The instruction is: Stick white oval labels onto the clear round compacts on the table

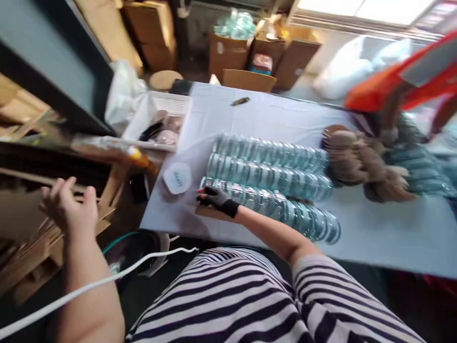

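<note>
Right hand point(216, 199), in a dark fingerless glove, presses curled fingers on the near end of the front jar row point(271, 207), which lies on the table point(374, 233) at its near left edge. Behind it lie two more rows point(267, 162). A nudge here could roll jars off the edge. Left hand point(67, 205) is loosely open beside cardboard point(39, 247), gripping nothing. Motion blur smears everything; the co-worker's arms point(364, 164) and the white lid's point(177, 178) label are hard to make out.

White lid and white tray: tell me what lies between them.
In the head view, only bare table cloth lies between the white lid and the white tray; nothing else sits there.
</note>
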The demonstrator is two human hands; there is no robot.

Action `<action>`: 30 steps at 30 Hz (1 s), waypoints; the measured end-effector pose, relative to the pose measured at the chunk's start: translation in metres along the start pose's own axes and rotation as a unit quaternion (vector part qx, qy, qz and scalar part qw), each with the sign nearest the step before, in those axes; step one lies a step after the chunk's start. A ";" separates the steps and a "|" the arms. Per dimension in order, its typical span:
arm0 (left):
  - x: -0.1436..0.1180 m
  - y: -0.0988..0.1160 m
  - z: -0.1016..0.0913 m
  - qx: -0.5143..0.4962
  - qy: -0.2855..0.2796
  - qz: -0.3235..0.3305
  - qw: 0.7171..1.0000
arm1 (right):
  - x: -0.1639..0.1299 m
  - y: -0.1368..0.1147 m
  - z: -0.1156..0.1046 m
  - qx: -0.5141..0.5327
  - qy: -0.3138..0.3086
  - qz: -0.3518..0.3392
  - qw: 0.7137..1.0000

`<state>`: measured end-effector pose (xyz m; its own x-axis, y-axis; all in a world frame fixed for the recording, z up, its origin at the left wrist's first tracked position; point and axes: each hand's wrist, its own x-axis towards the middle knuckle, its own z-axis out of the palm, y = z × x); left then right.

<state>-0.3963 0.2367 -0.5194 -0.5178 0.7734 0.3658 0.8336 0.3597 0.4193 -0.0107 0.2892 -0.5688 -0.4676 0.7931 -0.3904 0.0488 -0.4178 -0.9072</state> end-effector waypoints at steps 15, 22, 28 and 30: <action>-0.170 0.195 0.174 -0.213 -0.218 -0.103 0.947 | -0.309 0.172 -0.382 -0.202 0.439 0.260 0.836; -0.158 0.212 0.155 -0.177 -0.246 -0.294 0.907 | -0.263 0.117 -0.347 -0.405 0.391 0.038 0.825; -0.158 0.206 0.141 -0.148 -0.322 -0.284 0.891 | -0.175 0.077 -0.279 -0.401 0.148 0.099 0.899; -0.161 0.197 0.133 -0.196 -0.345 -0.291 0.871 | -0.168 0.074 -0.268 -0.429 0.148 0.101 0.885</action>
<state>-0.1228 0.2521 -0.6061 -0.4793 0.6983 -0.5317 0.2700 0.6938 0.6677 0.3085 0.2436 -0.6125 -0.1277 0.8747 -0.4676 0.8175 -0.1741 -0.5490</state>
